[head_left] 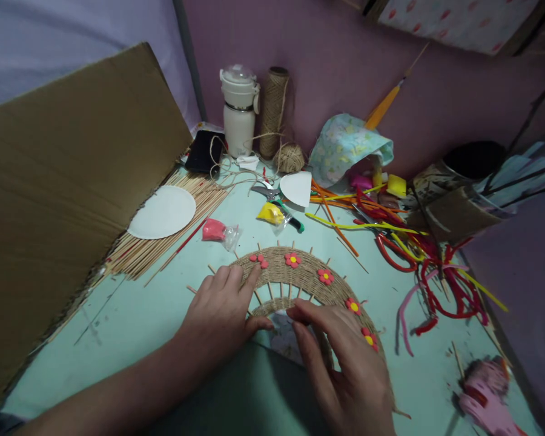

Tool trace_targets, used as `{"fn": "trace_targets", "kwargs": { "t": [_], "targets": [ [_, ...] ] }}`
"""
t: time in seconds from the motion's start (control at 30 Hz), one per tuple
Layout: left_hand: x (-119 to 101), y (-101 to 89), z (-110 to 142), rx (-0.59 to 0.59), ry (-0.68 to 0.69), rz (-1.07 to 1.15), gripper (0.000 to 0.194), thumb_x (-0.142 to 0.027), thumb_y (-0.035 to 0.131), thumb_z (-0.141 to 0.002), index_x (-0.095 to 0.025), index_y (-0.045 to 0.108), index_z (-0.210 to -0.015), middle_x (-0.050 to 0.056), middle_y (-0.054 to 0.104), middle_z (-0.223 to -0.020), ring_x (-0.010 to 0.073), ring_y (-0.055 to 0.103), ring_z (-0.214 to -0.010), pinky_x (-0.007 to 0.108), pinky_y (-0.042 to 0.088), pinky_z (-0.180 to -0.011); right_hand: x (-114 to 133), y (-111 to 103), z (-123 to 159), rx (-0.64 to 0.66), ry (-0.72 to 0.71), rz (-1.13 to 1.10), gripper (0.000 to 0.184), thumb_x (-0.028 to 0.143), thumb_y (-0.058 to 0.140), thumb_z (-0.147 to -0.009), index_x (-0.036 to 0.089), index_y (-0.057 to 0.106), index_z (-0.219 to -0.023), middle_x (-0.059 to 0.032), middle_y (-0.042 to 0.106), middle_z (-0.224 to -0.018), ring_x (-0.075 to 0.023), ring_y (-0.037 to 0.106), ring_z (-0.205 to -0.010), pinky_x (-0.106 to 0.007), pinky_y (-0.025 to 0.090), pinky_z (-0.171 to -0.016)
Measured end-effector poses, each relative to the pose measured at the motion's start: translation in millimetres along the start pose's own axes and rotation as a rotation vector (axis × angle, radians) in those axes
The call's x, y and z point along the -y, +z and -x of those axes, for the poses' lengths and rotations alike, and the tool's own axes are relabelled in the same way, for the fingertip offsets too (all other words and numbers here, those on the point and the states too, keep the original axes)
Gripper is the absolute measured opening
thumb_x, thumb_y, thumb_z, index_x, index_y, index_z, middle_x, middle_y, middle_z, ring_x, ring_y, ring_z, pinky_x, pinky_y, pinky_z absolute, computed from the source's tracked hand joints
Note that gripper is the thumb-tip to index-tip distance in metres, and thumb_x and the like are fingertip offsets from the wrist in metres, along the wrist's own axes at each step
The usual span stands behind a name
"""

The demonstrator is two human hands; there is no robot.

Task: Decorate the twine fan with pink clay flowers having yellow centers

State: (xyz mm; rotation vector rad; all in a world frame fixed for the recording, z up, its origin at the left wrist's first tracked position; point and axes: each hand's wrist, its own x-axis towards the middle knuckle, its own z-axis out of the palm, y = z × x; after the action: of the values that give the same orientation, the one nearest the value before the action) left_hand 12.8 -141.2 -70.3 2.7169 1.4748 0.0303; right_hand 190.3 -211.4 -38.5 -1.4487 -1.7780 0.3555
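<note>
A curved piece woven from brown twine (273, 272) lies on the table, with thin stick ends poking out along its edges. Several red clay flowers with yellow centres, one of them this flower (293, 260), sit along its band. Toward the left end is a small group of red petals (263, 264) without a yellow centre. My left hand (222, 301) rests on the left end of the weave, index finger stretched beside those petals, thumb spread away. Above the inner opening, my right hand (345, 357) pinches thumb and forefinger together; whatever lies between the tips is too small to make out.
Bags of red clay (214, 229) and yellow clay (270, 213) lie beyond the weave. Cardboard (82, 200) stands left beside thin sticks (163, 248). Red-handled scissors (393, 253) and pipe cleaners (449, 303) crowd the right. A white bottle (239, 121) and twine spool (274, 112) stand behind.
</note>
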Motion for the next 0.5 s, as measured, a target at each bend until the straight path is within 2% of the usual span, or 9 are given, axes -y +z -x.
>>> {"fn": "trace_targets", "kwargs": {
  "t": [0.23,0.5],
  "targets": [
    [2.6,-5.5,-4.6,-0.013,0.013,0.08,0.08,-0.069,0.049,-0.08,-0.011,0.053,-0.135,0.017,0.058,-0.105,0.0309,0.05,-0.093,0.044,0.045,-0.076,0.8,-0.6,0.5,0.01,0.018,-0.002,0.026,0.011,0.056,-0.09,0.02,0.058,-0.115,-0.0044,0.07,-0.095,-0.0169,0.066,-0.085,-0.031,0.052,-0.073],
    [17.0,-24.4,-14.1,-0.05,-0.068,0.292,0.047,-0.048,0.05,-0.091,-0.014,0.061,-0.122,0.012,0.058,-0.103,0.0279,0.05,-0.098,0.043,0.044,-0.086,1.8,-0.3,-0.7,-0.036,-0.017,0.027,0.024,0.012,0.056,-0.09,0.019,0.059,-0.113,-0.0043,0.071,-0.093,-0.0158,0.066,-0.083,-0.029,0.053,-0.073]
  ]
}}
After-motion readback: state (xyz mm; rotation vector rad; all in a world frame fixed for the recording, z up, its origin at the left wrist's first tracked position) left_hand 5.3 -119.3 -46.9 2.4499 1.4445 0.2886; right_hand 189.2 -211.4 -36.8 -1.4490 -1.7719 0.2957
